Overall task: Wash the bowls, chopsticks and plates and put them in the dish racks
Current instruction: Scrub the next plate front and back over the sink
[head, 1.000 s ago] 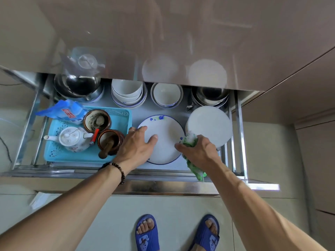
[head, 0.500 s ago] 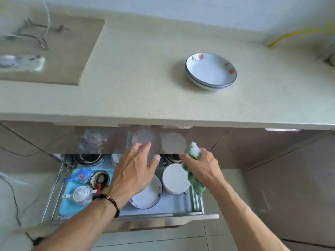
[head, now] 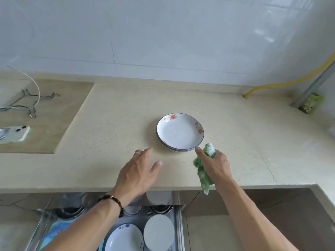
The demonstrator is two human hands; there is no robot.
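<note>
Head view: your left hand hovers over the worktop near its front edge, fingers straight and spread, holding nothing; ring on one finger, dark bead bracelet at the wrist. Your right hand grips a green sudsy scrubbing cloth, fingers curled round it, index finger stretched out toward the stack of plates, tip just beside the near rim; contact can't be told. The cloth hangs down past the worktop's front edge. The stack sits mid-worktop, a bit right of centre, white with dark rim and red flower prints, top plate face up. Both hands sit just in front of the stack, left one off to its left.

Far left edge of the worktop: a white phone lying flat, bent wire pieces behind it on a darker inset panel. Yellow hose runs along the back right corner.

Below the worktop's front edge, an open drawer rack holds a blue-flowered plate and a plain white plate side by side, bowls behind them partly hidden by your left arm, a blue tray at the left.
</note>
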